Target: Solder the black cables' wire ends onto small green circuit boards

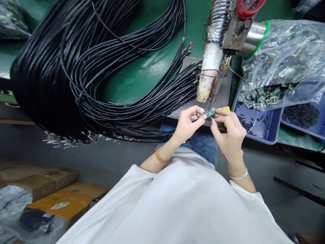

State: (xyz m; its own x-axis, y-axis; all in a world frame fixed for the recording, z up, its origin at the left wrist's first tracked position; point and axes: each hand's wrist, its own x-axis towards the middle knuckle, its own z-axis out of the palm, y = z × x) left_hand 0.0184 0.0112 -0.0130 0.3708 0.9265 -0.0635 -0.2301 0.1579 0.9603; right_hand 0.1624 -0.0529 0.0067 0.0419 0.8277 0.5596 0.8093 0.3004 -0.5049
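Observation:
A small green circuit board (210, 112) is held up between my two hands at the table's front edge. My left hand (188, 122) pinches its left end between thumb and fingers, near a white part; a white covering shows on one fingertip. At the board's right end, the fingers of my right hand (229, 130) are closed on it, the thumb tip just below. Right above the board, a thin metal rod (215, 88) points down from a clamped tool, beside a thick wrapped tube (208, 73) with a browned end. A yellow piece (223, 109) shows behind my right fingers.
A big bundle of black cables (83, 71) covers the left of the green table (132, 84). To the right, blue trays (273, 135) hold green boards and small black pieces (301, 115), under a clear plastic bag (291, 51). A metal spool (254, 38) stands behind. Cardboard boxes (68, 200) lie lower left.

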